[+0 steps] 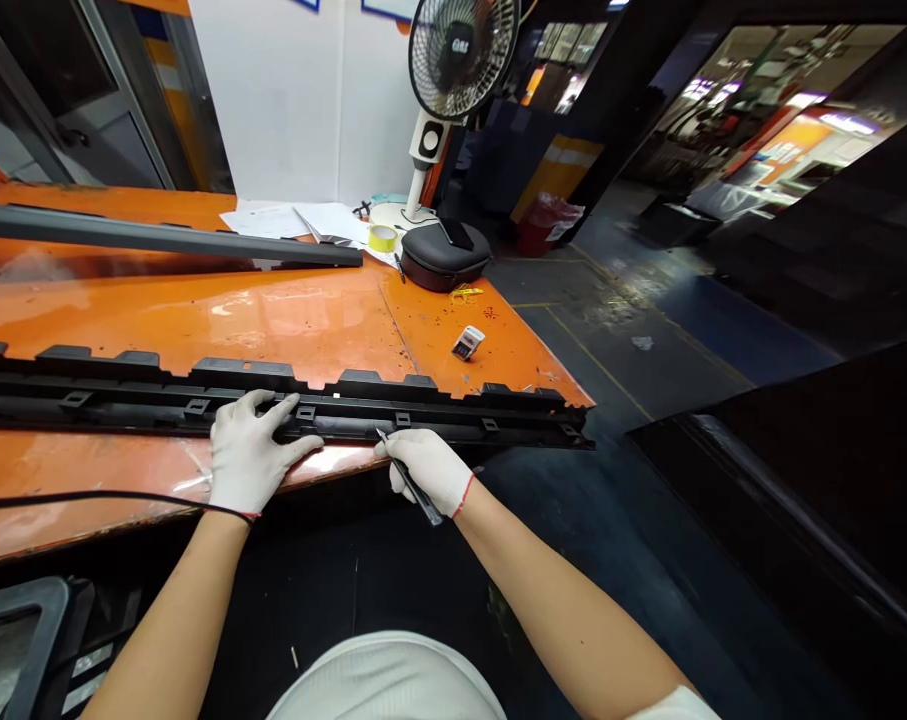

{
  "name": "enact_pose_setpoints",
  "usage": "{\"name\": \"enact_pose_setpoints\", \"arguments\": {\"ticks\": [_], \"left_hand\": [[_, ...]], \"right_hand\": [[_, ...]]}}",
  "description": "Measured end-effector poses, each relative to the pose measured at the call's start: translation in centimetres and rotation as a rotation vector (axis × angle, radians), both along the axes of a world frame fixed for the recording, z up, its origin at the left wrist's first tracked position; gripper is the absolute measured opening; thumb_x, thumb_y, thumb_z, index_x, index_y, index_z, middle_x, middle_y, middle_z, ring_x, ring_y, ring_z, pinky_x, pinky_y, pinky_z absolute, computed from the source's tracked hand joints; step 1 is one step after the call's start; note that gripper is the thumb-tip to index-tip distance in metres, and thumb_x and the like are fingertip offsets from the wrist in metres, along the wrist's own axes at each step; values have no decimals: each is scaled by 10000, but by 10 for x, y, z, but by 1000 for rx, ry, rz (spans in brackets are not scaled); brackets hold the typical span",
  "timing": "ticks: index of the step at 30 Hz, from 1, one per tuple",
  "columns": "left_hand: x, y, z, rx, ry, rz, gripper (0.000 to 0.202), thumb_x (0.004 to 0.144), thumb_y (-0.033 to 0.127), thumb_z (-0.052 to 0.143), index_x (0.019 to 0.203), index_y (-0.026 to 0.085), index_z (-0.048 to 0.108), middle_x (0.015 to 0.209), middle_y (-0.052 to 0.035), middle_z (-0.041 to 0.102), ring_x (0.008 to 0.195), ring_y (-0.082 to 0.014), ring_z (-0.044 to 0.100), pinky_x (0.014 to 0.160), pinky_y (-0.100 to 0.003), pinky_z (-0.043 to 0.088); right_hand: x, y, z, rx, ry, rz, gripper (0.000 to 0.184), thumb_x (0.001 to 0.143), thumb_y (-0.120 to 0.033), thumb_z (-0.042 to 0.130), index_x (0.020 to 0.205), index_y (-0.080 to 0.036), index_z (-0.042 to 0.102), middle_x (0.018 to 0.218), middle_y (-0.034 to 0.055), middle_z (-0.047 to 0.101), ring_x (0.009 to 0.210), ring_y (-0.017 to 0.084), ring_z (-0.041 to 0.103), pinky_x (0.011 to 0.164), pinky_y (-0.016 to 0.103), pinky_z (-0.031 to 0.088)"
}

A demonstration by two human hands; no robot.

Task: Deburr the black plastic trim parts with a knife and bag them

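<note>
Right fingers (406,446) pinch slim tool (423,503) | left fingers (278,411) spread on strip (453,416) | orange tabletop (303,325) | fan (462,60) beyond

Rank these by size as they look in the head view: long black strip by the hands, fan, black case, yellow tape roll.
1. Long black strip
2. Fan
3. Black case
4. Yellow tape roll

You are using two hands (249,458) (432,468) and one slim tool (421,497) mid-frame; two long strips (363,425) (160,232) are reaching from the left edge, one fan (464,50) standing top centre.
</note>
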State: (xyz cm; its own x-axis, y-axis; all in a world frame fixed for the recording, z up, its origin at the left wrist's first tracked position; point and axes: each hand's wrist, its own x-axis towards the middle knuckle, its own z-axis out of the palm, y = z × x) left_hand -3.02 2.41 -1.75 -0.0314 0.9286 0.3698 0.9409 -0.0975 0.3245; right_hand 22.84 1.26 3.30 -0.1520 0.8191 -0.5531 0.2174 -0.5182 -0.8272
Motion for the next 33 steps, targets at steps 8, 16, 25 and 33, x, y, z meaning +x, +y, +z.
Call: {"name": "enact_pose_setpoints", "arguments": {"ticks": [8, 16, 25, 33], "left_hand": [[2, 1, 1, -26, 2, 11, 597, 787, 607, 859, 1310, 329, 784, 1386, -120, 637, 1220, -381, 561, 1047, -515, 467], [4, -1, 4, -41, 6, 15, 604, 792, 594, 858, 1320, 310, 782, 1403, -128, 629, 1217, -395, 549, 1028, -520, 467], [3, 0, 2, -42, 9, 17, 625, 781, 613, 861, 1326, 319, 777, 1402, -127, 626, 1207, -390, 540, 1018, -516, 457], [2, 0, 2, -33, 1, 0, 618, 791, 608, 862, 1323, 306, 776, 1401, -126, 636, 1230, -382, 560, 1030, -507, 455]], "right_hand": [[-5, 3, 4, -22, -21, -24, 146, 805, -249, 553, 740, -170, 659, 403, -1, 544, 293, 125, 381, 310, 215, 268], [-10, 6, 1, -27, -15, -12, 142, 805, -247, 538, 745, -176, 645, 404, -2, 542, 294, 129, 373, 300, 217, 254], [-15, 8, -7, 8, -4, 20, 131, 778, -259, 548, 748, -182, 649, 409, -12, 547, 291, 119, 361, 304, 214, 247], [-12, 3, -6, 55, 8, -7, 186, 826, -312, 533, 822, -179, 663, 424, -13, 557, 300, 127, 379, 318, 221, 252]]}}
